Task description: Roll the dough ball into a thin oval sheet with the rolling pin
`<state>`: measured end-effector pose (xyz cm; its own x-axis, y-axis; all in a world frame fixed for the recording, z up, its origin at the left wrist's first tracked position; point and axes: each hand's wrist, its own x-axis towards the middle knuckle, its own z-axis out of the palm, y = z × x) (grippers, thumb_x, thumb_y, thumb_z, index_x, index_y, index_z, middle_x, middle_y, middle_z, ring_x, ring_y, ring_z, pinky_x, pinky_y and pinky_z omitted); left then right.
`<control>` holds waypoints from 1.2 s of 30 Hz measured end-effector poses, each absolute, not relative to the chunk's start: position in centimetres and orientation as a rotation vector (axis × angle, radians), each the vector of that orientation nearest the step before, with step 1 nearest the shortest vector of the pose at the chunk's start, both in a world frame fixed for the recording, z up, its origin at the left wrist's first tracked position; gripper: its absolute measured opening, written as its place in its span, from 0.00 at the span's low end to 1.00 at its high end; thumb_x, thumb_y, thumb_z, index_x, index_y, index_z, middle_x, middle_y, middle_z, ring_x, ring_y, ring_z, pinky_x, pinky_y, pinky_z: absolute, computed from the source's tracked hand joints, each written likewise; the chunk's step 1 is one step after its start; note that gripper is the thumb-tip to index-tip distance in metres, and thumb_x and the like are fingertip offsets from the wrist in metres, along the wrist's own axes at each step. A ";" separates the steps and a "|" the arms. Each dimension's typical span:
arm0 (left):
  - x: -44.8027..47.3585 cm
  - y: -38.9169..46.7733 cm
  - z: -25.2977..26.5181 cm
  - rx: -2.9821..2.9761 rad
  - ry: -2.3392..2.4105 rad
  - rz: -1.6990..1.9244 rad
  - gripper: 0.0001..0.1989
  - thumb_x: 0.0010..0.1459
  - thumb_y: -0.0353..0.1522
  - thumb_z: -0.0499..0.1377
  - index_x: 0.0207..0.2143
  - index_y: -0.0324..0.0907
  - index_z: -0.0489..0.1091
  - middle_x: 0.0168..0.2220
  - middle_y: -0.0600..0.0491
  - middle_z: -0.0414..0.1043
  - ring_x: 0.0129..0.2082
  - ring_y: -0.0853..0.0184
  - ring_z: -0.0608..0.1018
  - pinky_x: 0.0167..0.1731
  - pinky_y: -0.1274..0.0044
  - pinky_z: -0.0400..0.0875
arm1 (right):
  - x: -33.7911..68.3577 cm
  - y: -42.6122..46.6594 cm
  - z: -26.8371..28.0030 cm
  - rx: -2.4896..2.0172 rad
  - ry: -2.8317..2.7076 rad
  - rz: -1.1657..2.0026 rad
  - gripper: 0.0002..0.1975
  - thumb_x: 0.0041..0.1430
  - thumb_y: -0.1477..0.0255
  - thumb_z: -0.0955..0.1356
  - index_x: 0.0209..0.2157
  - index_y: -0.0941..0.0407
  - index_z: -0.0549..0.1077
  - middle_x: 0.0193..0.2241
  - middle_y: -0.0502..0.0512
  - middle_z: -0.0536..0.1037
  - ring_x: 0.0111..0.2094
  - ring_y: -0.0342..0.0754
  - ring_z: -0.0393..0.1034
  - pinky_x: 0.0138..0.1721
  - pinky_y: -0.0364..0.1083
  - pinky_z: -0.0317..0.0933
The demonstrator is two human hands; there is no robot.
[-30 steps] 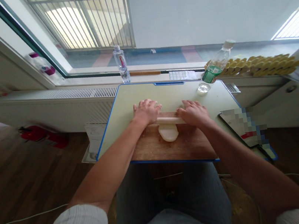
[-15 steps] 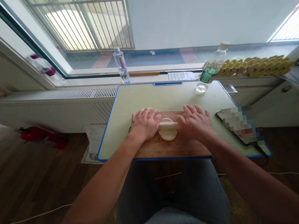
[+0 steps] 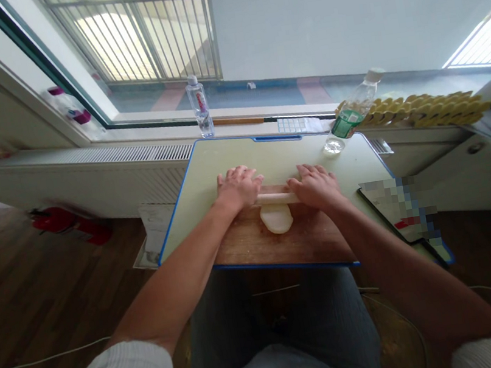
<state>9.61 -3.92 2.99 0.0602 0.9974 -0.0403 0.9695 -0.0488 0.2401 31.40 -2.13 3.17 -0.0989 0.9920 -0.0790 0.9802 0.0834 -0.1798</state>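
A pale rolling pin (image 3: 278,198) lies crosswise on a brown wooden board (image 3: 278,251). My left hand (image 3: 237,189) is over its left end and my right hand (image 3: 316,186) over its right end, palms down; the hands hide both ends. Just on my side of the pin, a flattened round of pale dough (image 3: 277,220) rests on the board, its far edge at or under the pin. Beneath the board is a small light-green table (image 3: 196,182) with a blue rim.
A bottle with a green label (image 3: 346,122) stands at the table's back right. Toward the right edge lies a dark-edged flat device (image 3: 386,212), partly blurred. On the windowsill are a clear bottle (image 3: 200,108) and yellow items (image 3: 428,109). A red fire extinguisher (image 3: 69,225) lies on the floor at left.
Both hands have pushed the rolling pin away from me, from across the dough's middle to its far edge. More of the dough now shows.
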 end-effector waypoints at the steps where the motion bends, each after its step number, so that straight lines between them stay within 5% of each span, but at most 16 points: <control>1: 9.6 -3.5 3.1 2.125 2.008 0.192 0.31 0.77 0.49 0.42 0.70 0.50 0.69 0.75 0.45 0.62 0.73 0.50 0.65 0.72 0.44 0.55 | 31.4 -1.8 3.2 -2.082 -2.262 0.313 0.37 0.71 0.56 0.57 0.74 0.59 0.64 0.75 0.62 0.64 0.73 0.63 0.56 0.73 0.66 0.52; 15: 10.4 -13.5 2.4 2.330 2.028 0.414 0.30 0.78 0.47 0.45 0.73 0.46 0.66 0.74 0.47 0.67 0.74 0.50 0.65 0.75 0.49 0.52 | 32.4 -12.9 2.5 -1.891 -2.310 0.005 0.33 0.79 0.58 0.52 0.71 0.61 0.69 0.73 0.62 0.68 0.74 0.64 0.56 0.71 0.65 0.52; 21: 10.5 -8.8 2.1 2.257 2.060 0.436 0.29 0.77 0.46 0.45 0.71 0.44 0.67 0.72 0.45 0.69 0.72 0.51 0.67 0.74 0.47 0.52 | 31.8 -7.9 2.2 -1.954 -2.239 0.012 0.32 0.77 0.57 0.55 0.71 0.58 0.70 0.72 0.60 0.69 0.73 0.64 0.56 0.73 0.66 0.49; 27: 10.4 -4.2 2.5 2.152 2.047 0.318 0.30 0.76 0.48 0.45 0.72 0.48 0.67 0.75 0.46 0.64 0.74 0.50 0.65 0.73 0.44 0.51 | 31.3 -3.1 2.9 -2.074 -2.250 0.212 0.39 0.74 0.52 0.56 0.76 0.60 0.60 0.78 0.61 0.57 0.76 0.62 0.51 0.74 0.64 0.51; 36: 10.4 -13.5 2.0 2.308 2.035 0.425 0.31 0.78 0.47 0.44 0.74 0.44 0.65 0.75 0.47 0.63 0.76 0.50 0.63 0.75 0.46 0.50 | 32.3 -12.7 2.1 -1.868 -2.311 -0.015 0.33 0.79 0.56 0.53 0.71 0.60 0.69 0.72 0.64 0.68 0.74 0.63 0.57 0.71 0.65 0.54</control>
